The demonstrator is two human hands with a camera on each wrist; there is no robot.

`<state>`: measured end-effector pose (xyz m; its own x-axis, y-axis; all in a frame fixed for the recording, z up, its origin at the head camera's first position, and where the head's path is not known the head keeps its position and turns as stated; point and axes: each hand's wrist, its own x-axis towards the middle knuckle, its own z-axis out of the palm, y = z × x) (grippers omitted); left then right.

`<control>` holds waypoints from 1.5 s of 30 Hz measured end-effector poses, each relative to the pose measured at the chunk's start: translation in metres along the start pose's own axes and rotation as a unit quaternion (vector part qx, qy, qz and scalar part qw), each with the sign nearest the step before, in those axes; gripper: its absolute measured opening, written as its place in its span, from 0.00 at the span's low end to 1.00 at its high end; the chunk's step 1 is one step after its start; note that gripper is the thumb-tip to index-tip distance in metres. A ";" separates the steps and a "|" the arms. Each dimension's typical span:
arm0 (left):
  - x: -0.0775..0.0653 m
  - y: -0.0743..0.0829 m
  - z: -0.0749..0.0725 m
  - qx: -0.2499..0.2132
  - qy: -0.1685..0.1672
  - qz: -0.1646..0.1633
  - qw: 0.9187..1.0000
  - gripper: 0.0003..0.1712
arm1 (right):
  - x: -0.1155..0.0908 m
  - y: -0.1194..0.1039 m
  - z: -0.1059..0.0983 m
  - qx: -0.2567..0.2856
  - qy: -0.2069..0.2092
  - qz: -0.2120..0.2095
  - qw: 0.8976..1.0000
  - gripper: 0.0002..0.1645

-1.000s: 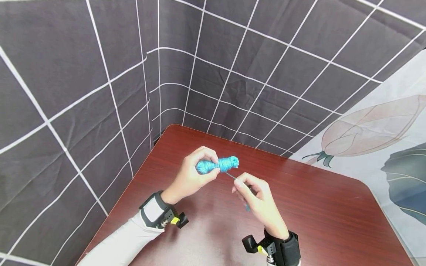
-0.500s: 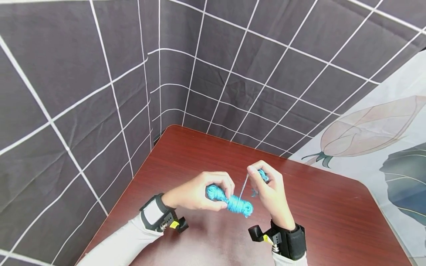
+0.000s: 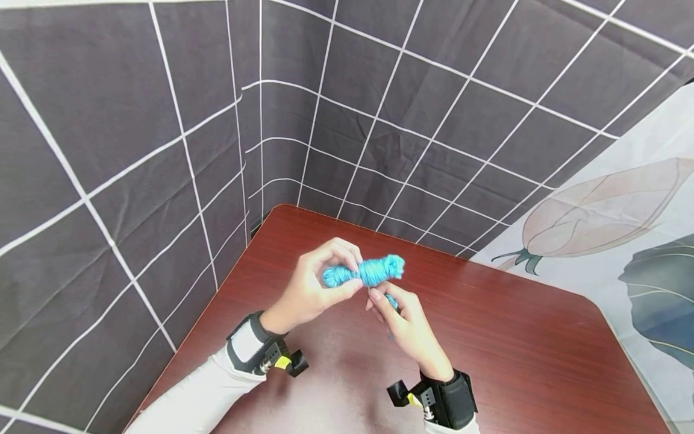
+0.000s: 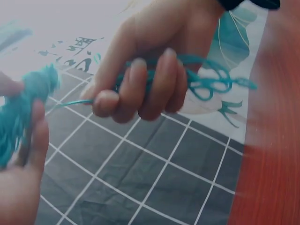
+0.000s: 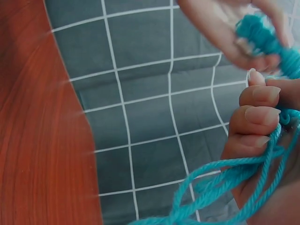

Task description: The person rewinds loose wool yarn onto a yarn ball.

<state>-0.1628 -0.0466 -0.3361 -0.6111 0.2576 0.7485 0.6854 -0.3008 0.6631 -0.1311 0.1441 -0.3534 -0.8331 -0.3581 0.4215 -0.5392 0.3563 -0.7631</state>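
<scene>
A bundle of blue yarn [image 3: 374,272], wrapped round its middle, is held above the table by my left hand [image 3: 314,283], thumb and fingers pinching its waist. Just below and right of the bundle, my right hand [image 3: 403,322] pinches a strand between thumb and forefinger. In the left wrist view a short length of this strand [image 4: 75,102] runs from the bundle to the right fingertips. Loose loops of yarn [image 5: 215,187] lie in the right palm under curled fingers and hang out behind, as the right wrist view shows.
A reddish-brown wooden table [image 3: 520,343] lies below both hands. Dark cloth with a white grid [image 3: 390,132] stands along its left and back sides. A pale cloth with a flower print [image 3: 591,211] hangs at the right.
The bundle dipped down and right half a second ago, then rose again with my left hand. My right hand went up, then came down and left, close under the bundle.
</scene>
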 end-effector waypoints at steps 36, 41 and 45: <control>-0.001 0.010 0.004 -0.103 -0.205 0.016 0.973 0.10 | 0.002 -0.006 -0.015 -0.026 0.058 0.011 0.998 0.06; -0.003 -0.005 0.000 -0.120 -0.052 -0.008 0.991 0.11 | 0.001 -0.019 -0.005 -0.027 0.057 0.009 0.998 0.07; -0.003 -0.013 -0.005 -0.050 0.049 -0.039 0.997 0.11 | -0.002 -0.017 0.000 -0.018 0.040 0.013 0.999 0.07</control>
<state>-0.1715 -0.0480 -0.3470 -0.7003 0.1940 0.6870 0.5945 -0.3742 0.7117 -0.1206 0.1389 -0.3408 -0.8528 -0.2799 0.4409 -0.5209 0.3949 -0.7568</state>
